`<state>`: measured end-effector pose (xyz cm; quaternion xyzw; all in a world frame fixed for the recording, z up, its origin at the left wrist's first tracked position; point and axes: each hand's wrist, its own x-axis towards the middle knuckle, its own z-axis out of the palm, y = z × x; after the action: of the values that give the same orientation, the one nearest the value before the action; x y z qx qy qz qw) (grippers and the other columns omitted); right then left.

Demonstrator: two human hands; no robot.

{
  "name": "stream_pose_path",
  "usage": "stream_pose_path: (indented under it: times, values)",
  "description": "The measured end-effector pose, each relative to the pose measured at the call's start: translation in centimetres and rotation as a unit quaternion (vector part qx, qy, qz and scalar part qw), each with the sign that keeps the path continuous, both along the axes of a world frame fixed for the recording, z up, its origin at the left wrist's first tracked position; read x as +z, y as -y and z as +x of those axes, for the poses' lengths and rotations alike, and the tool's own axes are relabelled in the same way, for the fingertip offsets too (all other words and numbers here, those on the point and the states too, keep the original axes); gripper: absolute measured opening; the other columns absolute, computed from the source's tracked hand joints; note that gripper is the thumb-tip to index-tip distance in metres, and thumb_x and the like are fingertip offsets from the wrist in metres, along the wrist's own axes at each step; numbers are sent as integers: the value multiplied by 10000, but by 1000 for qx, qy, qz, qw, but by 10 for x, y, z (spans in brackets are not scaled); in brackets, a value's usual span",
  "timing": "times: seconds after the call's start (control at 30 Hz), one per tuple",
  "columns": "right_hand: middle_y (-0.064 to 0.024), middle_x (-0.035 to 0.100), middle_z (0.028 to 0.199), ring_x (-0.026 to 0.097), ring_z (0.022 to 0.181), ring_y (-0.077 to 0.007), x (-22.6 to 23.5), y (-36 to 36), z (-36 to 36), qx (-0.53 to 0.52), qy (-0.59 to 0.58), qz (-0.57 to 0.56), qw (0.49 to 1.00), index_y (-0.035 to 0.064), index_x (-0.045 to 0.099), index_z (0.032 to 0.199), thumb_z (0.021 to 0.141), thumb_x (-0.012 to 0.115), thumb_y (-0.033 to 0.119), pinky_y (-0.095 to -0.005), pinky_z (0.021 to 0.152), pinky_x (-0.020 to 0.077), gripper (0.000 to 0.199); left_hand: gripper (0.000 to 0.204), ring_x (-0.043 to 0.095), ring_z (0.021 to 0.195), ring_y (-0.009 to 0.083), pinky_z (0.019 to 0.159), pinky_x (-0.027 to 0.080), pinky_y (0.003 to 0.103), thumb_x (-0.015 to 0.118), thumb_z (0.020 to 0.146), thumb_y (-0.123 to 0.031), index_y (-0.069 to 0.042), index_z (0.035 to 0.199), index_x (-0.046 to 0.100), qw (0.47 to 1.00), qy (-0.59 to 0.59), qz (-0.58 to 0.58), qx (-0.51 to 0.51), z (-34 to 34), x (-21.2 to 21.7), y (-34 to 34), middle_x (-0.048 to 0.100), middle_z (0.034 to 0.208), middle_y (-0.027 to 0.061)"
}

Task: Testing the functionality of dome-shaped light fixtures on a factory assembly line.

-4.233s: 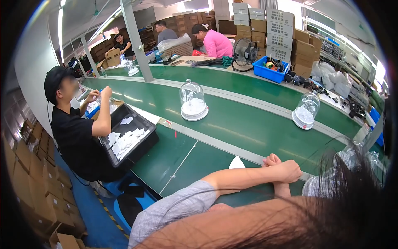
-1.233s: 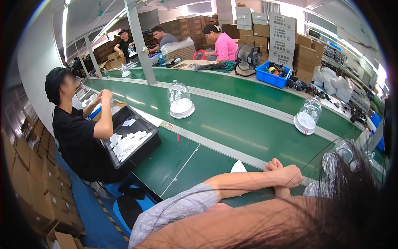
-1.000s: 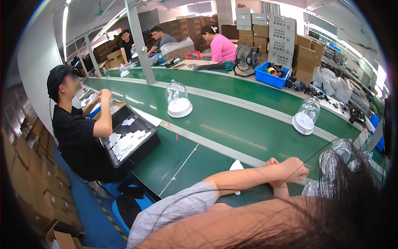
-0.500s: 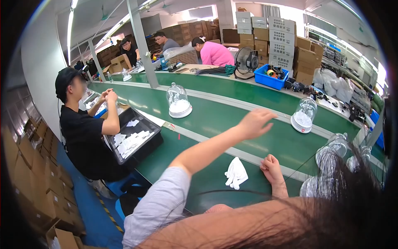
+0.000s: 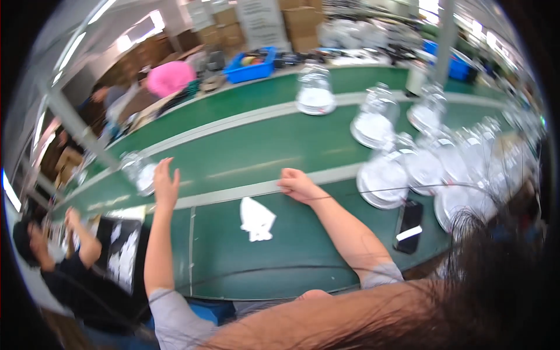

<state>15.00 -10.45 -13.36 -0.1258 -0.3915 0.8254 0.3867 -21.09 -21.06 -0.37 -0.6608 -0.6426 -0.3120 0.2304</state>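
- Your left hand (image 5: 165, 185) is raised over the green conveyor belt (image 5: 256, 149), fingers spread and gripping nothing, reaching toward the clear glass dome on a white round base (image 5: 139, 170), which stands on the belt just beside your fingertips, not touching them.
- Your right hand (image 5: 297, 184) rests on the pale strip at the belt's near edge, fingers loosely curled and holding nothing.
- A crumpled white cloth (image 5: 256, 218) lies on the green table (image 5: 291, 256) between your two forearms, touching neither hand.
- A black phone-like slab (image 5: 409, 225) lies on the table to your right, near a crowd of the same clear domes (image 5: 385, 178).
- At your left, a co-worker in a black shirt (image 5: 76, 280) bends over a black tray of white pieces (image 5: 122, 256).
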Motion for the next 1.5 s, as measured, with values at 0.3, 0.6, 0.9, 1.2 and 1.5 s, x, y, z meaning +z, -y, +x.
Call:
stream_pose_path:
  times: [0.3, 0.6, 0.9, 1.2, 1.5]
  values:
    - [49, 410, 567, 431, 485, -73, -3, 6, 6, -51, 38, -33, 997, 127, 406, 620, 755, 629, -32, -246, 433, 324, 305, 449, 423, 1271, 327, 1050, 316, 434, 578, 863, -99, -86, 1302, 484, 963, -32, 0, -269, 215, -2, -122, 495, 1310, 159]
    - [46, 336, 573, 369, 498, -78, -6, 2, 5, 9, 10, -56, 998, 149, 310, 649, 781, 610, -50, -245, 488, 311, 382, 477, 394, 1303, 328, 1064, 299, 431, 563, 896, -140, -64, 1352, 442, 913, 23, 15, -407, 391, 29, -214, 461, 1363, 167]
    - [27, 553, 933, 535, 837, -110, 42, 26, -3, -32, -36, -114, 992, 126, 550, 1018, 848, 657, 98, -307, 695, 449, 203, 433, 436, 1270, 346, 1027, 354, 432, 515, 941, -244, -61, 1329, 454, 926, 13, -1, -378, 442, 29, -295, 438, 1392, 193]
    - [13, 586, 1177, 543, 1098, -136, -3, 0, 1, 44, -173, -2, 984, 140, 543, 1225, 858, 688, 214, -349, 854, 485, 401, 311, 595, 1012, 353, 890, 440, 434, 500, 947, -219, -47, 1206, 520, 913, 76, -41, -399, 467, 9, -286, 622, 1119, 167]
    - [44, 579, 970, 557, 837, -89, 4, 5, -10, 20, -12, -45, 999, 132, 589, 1096, 870, 645, 190, -294, 678, 468, 241, 194, 631, 903, 352, 769, 472, 396, 551, 926, -169, -84, 1100, 541, 892, 196, -63, -401, 410, 9, -264, 650, 957, 184]
